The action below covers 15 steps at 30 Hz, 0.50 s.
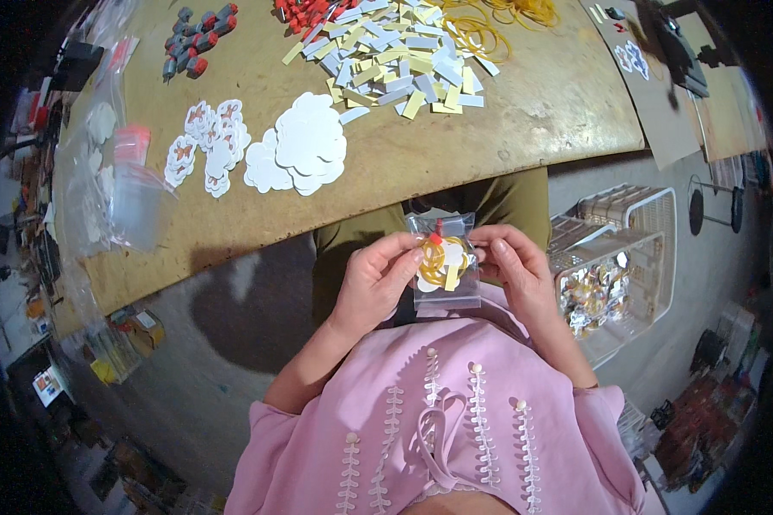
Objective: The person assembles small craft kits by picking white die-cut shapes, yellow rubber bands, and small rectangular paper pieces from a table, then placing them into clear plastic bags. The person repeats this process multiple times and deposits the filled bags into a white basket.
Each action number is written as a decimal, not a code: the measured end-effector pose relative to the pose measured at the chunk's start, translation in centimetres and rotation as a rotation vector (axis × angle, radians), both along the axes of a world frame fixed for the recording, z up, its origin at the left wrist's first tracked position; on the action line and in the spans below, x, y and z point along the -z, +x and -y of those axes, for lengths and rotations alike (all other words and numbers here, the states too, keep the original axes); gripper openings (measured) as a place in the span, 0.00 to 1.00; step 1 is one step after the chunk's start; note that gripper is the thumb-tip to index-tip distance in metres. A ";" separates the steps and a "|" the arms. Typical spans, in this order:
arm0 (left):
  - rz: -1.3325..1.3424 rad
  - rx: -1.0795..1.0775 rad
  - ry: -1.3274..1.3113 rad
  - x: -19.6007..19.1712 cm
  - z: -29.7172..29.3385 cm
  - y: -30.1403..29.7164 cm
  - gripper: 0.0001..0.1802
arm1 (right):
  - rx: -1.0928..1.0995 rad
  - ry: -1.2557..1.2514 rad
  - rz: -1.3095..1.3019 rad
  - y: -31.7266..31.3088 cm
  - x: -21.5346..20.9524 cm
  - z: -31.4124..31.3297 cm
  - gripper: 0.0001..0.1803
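Over my lap, a small clear zip bag (447, 301) is held up between my two hands. My left hand (374, 279) pinches its left side between thumb and fingers. At the upper right side of the bag, my right hand (522, 270) is closed on its edge. Through the plastic show yellow rubber bands (432, 271), a white cut-out, a pale yellow strip (452, 276) and a small red piece (436, 238). A dark piece lies near the bag's top edge; its kind is unclear.
On the table (386, 176) lie white cloud-shaped cut-outs (309, 142), printed cut-outs (219, 142), yellow and grey strips (404, 64), rubber bands (481, 30), red-and-grey pieces (199, 41) and empty plastic bags (137, 202). To the right, a white basket (653, 257) holds many filled bags (597, 296).
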<state>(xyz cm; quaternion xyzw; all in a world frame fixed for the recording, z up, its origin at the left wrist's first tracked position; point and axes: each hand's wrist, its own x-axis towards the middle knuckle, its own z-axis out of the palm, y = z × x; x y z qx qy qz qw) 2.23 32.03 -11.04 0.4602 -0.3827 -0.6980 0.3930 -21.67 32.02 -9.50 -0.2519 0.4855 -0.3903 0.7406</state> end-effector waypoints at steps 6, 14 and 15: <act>0.249 0.059 -0.115 -0.9 -0.5 -0.2 0.13 | -0.110 -0.036 -0.032 1.1 1.8 0.9 0.12; 0.746 -0.192 -0.808 -3.8 0.4 4.3 0.06 | -0.135 -0.459 -1.235 -21.0 11.0 -0.5 0.15; 0.830 -0.247 -0.827 -4.5 0.5 5.5 0.06 | -0.277 -0.293 -1.482 -25.2 11.2 -1.6 0.13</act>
